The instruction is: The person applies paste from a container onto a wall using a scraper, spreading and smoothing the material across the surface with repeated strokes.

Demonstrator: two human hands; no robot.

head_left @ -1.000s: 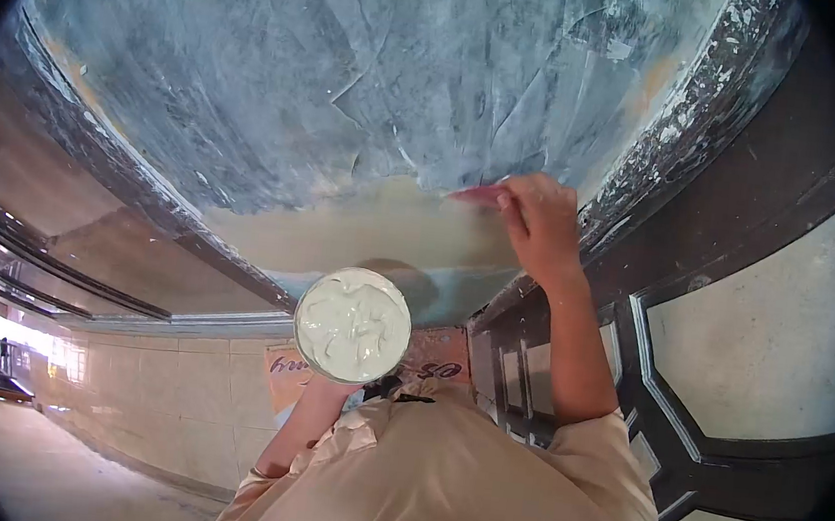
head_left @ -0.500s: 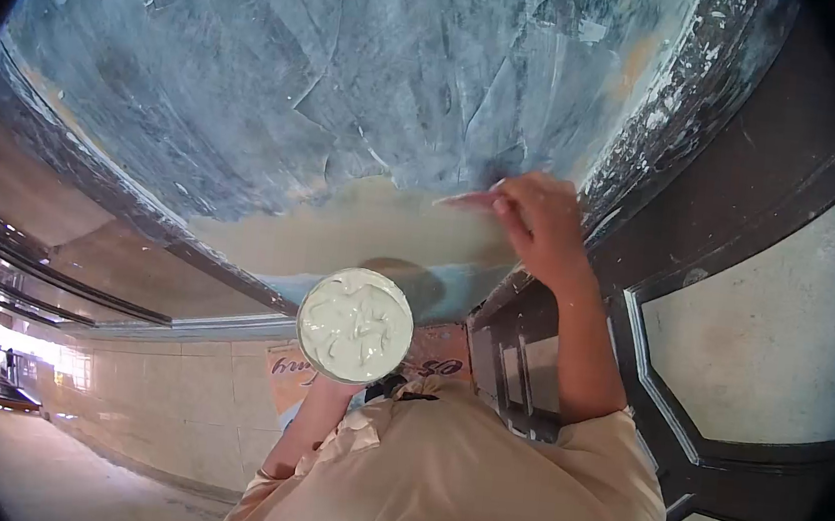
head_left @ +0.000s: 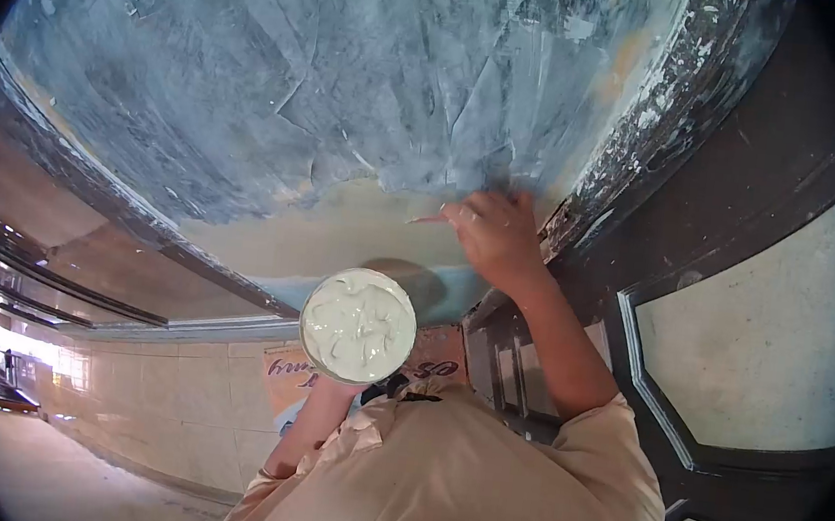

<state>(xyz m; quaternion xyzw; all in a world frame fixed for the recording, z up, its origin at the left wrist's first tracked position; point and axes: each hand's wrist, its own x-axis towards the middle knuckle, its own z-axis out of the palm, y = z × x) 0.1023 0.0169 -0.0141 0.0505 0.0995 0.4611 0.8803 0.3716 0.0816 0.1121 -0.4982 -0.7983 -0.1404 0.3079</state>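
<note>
A round tub of whitish paste (head_left: pixel 358 325) is held up before my chest, its surface swirled and glossy. My left hand (head_left: pixel 337 387) supports it from below; the tub hides most of the fingers. My right hand (head_left: pixel 496 236) is close to the wall panel (head_left: pixel 375 76), near its lower right edge. Its fingers are closed on a thin reddish scraper (head_left: pixel 428 220), with only a narrow end showing at the left. The panel is streaked blue-grey above, with a smoother beige band (head_left: pixel 331 217) along the bottom.
A dark, paint-spotted frame (head_left: pixel 651 132) borders the panel on the right, beside dark woodwork with pale inset panels (head_left: pixel 753 323). Below the panel hangs an orange printed sheet (head_left: pixel 288 374). Beige wall tiles (head_left: pixel 154 386) run along the left above the floor (head_left: pixel 95 481).
My right hand has moved left and slightly down along the wall with the scraper, its wrist turned so less of the blade shows. The tub in my left hand has barely moved.
</note>
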